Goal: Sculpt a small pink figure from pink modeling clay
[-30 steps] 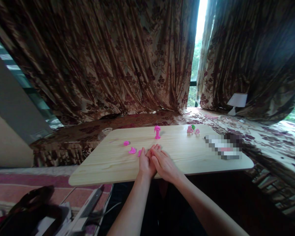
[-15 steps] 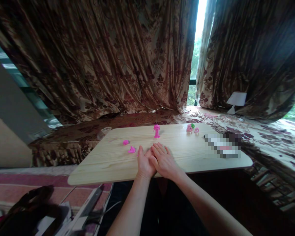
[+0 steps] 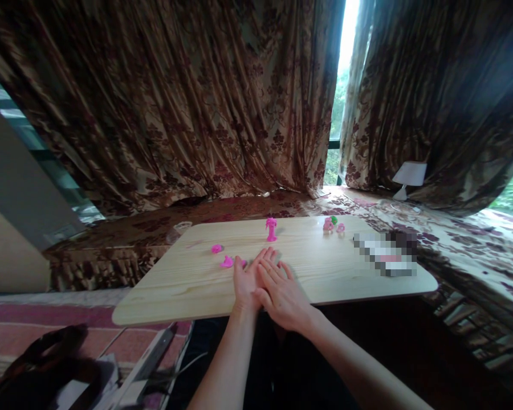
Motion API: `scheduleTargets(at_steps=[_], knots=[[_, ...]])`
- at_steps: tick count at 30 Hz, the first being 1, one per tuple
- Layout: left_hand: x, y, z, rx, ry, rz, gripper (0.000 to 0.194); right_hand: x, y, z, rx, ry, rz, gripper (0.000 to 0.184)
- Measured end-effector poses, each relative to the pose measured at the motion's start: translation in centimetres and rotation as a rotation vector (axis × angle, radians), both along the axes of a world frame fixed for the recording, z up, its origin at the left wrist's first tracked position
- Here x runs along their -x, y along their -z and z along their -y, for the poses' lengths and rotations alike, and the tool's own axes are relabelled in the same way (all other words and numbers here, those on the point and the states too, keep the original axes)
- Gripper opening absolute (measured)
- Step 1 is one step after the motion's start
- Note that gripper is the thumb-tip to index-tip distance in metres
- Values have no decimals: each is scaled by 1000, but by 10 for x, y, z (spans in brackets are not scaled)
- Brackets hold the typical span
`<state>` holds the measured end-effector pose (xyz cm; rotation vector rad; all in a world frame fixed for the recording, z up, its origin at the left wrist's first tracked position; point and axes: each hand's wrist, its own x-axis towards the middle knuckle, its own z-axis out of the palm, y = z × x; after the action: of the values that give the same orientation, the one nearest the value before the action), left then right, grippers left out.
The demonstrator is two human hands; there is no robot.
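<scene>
My left hand [image 3: 245,285] is palm up over the near middle of the table, its fingers stretched out and its thumb apart. Across it lies my right hand [image 3: 286,299], palm down with straight fingers, touching the left palm. Whether anything is between the palms is hidden. Just left of my left thumb sits a small pink piece [image 3: 227,262], partly peaked in shape. A rounder pink lump [image 3: 216,249] lies farther left. Beyond my fingertips an upright pink figure [image 3: 271,230] stands on the table.
The pale wooden table [image 3: 162,296] has rounded corners. Small light-pink pieces [image 3: 328,224] and a green piece [image 3: 334,220] are at its far right. A pixelated object [image 3: 387,256] lies on the right side. Past the far left edge is a clear container [image 3: 180,229]; a lamp [image 3: 410,173] stands farther back.
My right hand has slid back across the left palm toward me, so more of the left fingers shows. The pink pieces on the table keep their places.
</scene>
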<state>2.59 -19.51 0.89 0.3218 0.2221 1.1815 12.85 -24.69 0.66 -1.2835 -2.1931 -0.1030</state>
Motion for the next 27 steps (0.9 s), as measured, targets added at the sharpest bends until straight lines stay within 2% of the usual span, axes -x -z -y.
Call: scheduleTargets(at_steps=[3,8,13,16,20,22,25,27], knots=[[-2,0,0,-10,11,-13,68,3,-1,1,-9,-31,-8,54],[-5,-1,2,11,133,-29,69,2,-4,-19,25,117,-66,50],[0,3,-3,-30,3,-20,74,7,5,6,-2,56,-47,54],[-3,4,-3,-48,33,-42,70,9,2,7,-2,23,-45,51],[-3,2,0,-61,122,-34,71,3,-5,-11,31,124,-76,49],[-1,2,0,-69,94,-9,73,1,-3,-9,30,131,-67,49],[0,3,-2,-93,24,20,71,5,1,5,-7,51,-45,51],[-2,4,-3,-97,27,23,68,10,1,8,-29,2,-45,51]])
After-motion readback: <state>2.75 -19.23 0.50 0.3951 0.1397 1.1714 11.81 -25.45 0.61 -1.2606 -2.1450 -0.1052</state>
